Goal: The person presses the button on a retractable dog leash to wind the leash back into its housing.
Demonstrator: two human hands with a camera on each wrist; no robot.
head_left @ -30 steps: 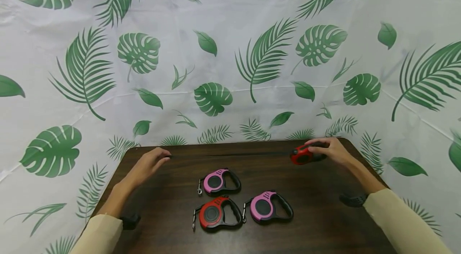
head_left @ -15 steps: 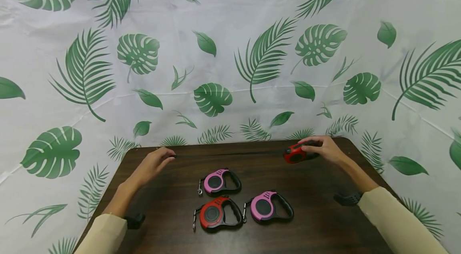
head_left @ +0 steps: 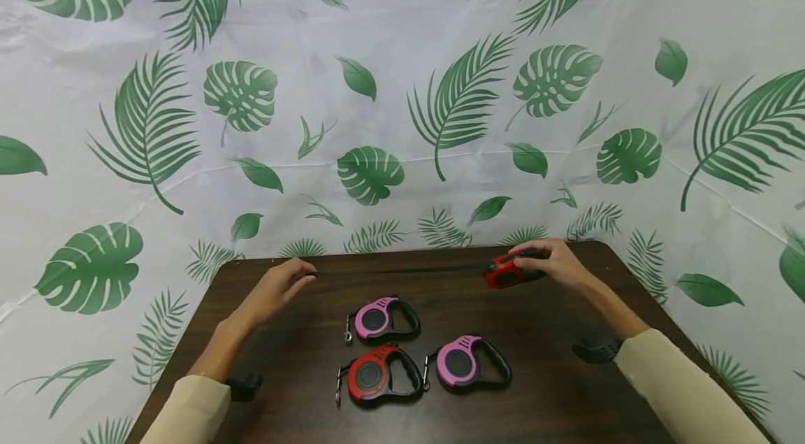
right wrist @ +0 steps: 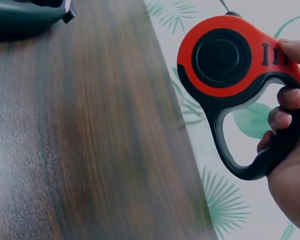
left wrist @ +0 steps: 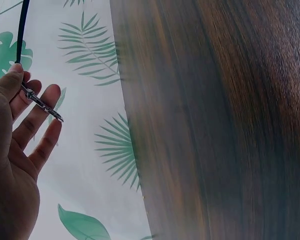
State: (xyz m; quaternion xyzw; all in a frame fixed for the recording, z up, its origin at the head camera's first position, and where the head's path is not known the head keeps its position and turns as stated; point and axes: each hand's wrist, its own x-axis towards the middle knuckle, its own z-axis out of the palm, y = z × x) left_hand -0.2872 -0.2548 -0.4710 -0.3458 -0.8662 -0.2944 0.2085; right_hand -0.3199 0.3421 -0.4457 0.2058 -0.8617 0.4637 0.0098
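Note:
My right hand [head_left: 553,263] grips the black handle of a red retractable dog leash [right wrist: 217,60], fingers curled through its loop and thumb on top. A black strap [head_left: 402,270] runs taut from the case across to my left hand [head_left: 286,283]. In the left wrist view, thumb and forefinger pinch the strap's end, while the metal clip [left wrist: 42,105] lies across the other, looser fingers. Both hands are above the far part of the table. Nearer lie a pink leash [head_left: 372,319], a second red leash [head_left: 367,375] and another pink leash [head_left: 458,361].
The dark wooden table [head_left: 277,388] has its far edge against a white cloth backdrop [head_left: 402,108] printed with green leaves. The three lying leashes have their metal clips hanging off to the left on the tabletop.
My hands have come closer together: the right hand moved left with the red leash, the left hand moved slightly right. The strap span between them is shorter. The lying leashes stayed put.

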